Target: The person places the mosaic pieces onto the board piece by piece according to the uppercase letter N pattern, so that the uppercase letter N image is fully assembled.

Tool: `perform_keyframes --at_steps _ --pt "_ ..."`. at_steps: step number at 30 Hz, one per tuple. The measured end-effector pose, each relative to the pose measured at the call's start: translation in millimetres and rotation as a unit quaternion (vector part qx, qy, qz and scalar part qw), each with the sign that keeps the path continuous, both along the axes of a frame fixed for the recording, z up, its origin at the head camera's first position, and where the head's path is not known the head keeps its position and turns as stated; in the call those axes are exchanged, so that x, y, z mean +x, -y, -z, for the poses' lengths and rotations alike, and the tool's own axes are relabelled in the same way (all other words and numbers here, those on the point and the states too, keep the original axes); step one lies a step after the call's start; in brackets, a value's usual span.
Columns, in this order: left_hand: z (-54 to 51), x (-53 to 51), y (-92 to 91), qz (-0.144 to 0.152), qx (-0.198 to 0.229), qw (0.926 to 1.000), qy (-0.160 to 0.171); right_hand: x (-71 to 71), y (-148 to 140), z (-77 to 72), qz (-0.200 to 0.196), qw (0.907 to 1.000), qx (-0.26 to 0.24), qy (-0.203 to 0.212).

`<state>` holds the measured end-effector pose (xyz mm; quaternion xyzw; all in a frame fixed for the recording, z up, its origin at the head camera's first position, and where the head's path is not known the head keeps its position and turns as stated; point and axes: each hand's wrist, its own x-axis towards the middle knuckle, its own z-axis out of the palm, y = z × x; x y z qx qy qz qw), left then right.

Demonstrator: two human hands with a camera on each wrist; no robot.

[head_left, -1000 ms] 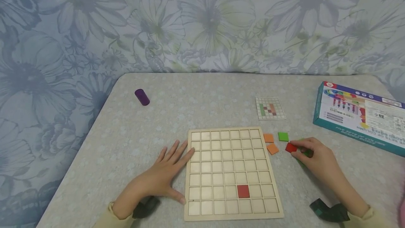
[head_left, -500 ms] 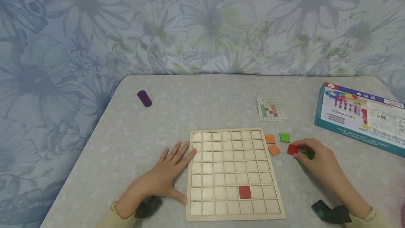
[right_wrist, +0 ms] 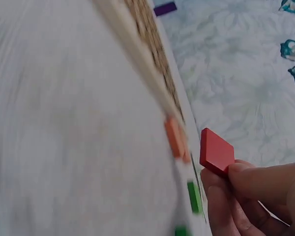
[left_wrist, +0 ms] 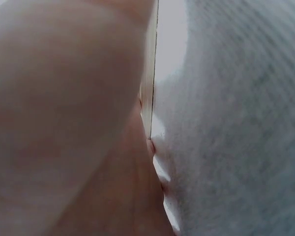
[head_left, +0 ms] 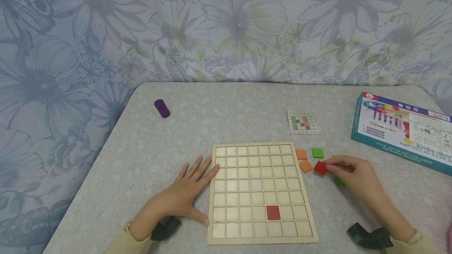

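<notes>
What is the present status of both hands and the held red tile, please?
Right hand pinches red tile. Left hand spread at left edge of wooden board. Possibly in the way: one orange tile, between red tile and board.

Pale yellow sleeves (head_left: 127, 242); dark curved wrist devices (head_left: 372, 239); bare hands (head_left: 183, 195).

L grip (head_left: 185, 196) palm-down, fingers spread wide; R grip (head_left: 354, 172) pinching w/ thumb & fingers.

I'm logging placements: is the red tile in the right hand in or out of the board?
Out: the right hand pinches the tile right of the board, past the orange tiles.
</notes>
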<state>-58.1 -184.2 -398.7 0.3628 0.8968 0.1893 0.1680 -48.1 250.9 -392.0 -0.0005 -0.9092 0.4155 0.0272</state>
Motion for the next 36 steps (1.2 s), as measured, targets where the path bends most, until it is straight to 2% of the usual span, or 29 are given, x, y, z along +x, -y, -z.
perform_keyframes --at_steps 4,6,10,14,19,21,27,36 --pt "-0.2 0.4 0.3 -0.002 0.000 1.0000 0.001 -1.9 19 -7.6 -0.009 0.9943 -0.089 0.059" --pt "-0.3 0.7 0.4 -0.002 0.000 1.0000 0.002 -2.9 32 -9.5 -0.014 0.9896 -0.121 0.076" --pt "0.6 0.7 0.1 -0.001 -0.002 1.0000 0.002 -2.8 62 -8.4 -0.038 0.9786 -0.179 0.095" --pt "1.2 1.1 0.2 -0.002 -0.002 1.0000 0.001 2.1 91 -4.3 -0.090 0.9682 -0.208 0.106" --pt "0.7 1.0 -0.5 -0.001 -0.003 1.0000 -0.001 9.9 112 1.2 -0.134 0.9629 -0.205 0.114" --pt "-0.2 0.9 -0.7 -0.001 -0.003 1.0000 0.001 11.8 116 3.2 -0.137 0.9649 -0.196 0.109" --pt "-3.5 0.5 -1.3 -0.002 0.002 1.0000 0.004 14.4 121 8.9 -0.153 0.9743 -0.153 0.061" --pt "-2.4 0.8 -1.5 -0.001 0.000 1.0000 -0.002 17.9 123 10.8 -0.189 0.9748 -0.114 0.029"
